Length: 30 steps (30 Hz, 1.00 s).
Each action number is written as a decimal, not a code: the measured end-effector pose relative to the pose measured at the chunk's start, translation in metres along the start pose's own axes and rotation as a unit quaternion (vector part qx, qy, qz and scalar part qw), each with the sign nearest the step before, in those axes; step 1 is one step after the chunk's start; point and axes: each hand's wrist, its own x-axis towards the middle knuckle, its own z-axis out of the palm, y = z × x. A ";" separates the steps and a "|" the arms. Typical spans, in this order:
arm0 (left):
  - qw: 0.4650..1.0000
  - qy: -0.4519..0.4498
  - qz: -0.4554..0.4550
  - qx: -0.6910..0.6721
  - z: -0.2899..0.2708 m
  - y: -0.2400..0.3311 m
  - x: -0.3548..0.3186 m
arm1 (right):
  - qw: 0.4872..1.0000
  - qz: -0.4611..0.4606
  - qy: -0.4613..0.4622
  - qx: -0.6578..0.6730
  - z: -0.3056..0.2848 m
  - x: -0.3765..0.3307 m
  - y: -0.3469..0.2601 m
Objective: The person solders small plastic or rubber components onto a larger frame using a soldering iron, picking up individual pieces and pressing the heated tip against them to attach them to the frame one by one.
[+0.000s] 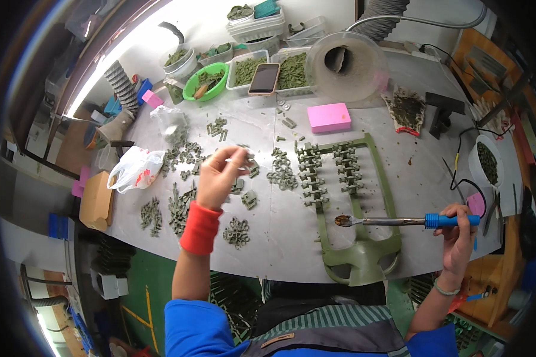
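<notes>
My left hand (221, 172), with a red wristband, is raised above the table with thumb and fingers pinched together. Something small and blurred shows at its fingertips, too unclear to name. Loose green parts (248, 199) lie below and around it. At the right, my right hand (457, 229) grips the blue handle of a soldering iron (393, 221). Its metal shaft points left, and the brown, spoon-like tip is over the green frame (369, 256). Two rows of small green parts (311, 175) stand along the frame's far left and middle bars.
Piles of green parts (181, 205) spread across the table's left. A pink block (329, 118), a phone (264, 78), a green basin (206, 81) and a wide clear duct hood (346, 66) stand at the back. A stained glove (406, 110) and a white bowl (487, 160) are at the right.
</notes>
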 end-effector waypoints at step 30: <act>0.879 -0.081 0.300 0.362 0.183 -0.021 -0.030 | 0.999 0.017 0.024 0.032 -0.022 0.017 0.033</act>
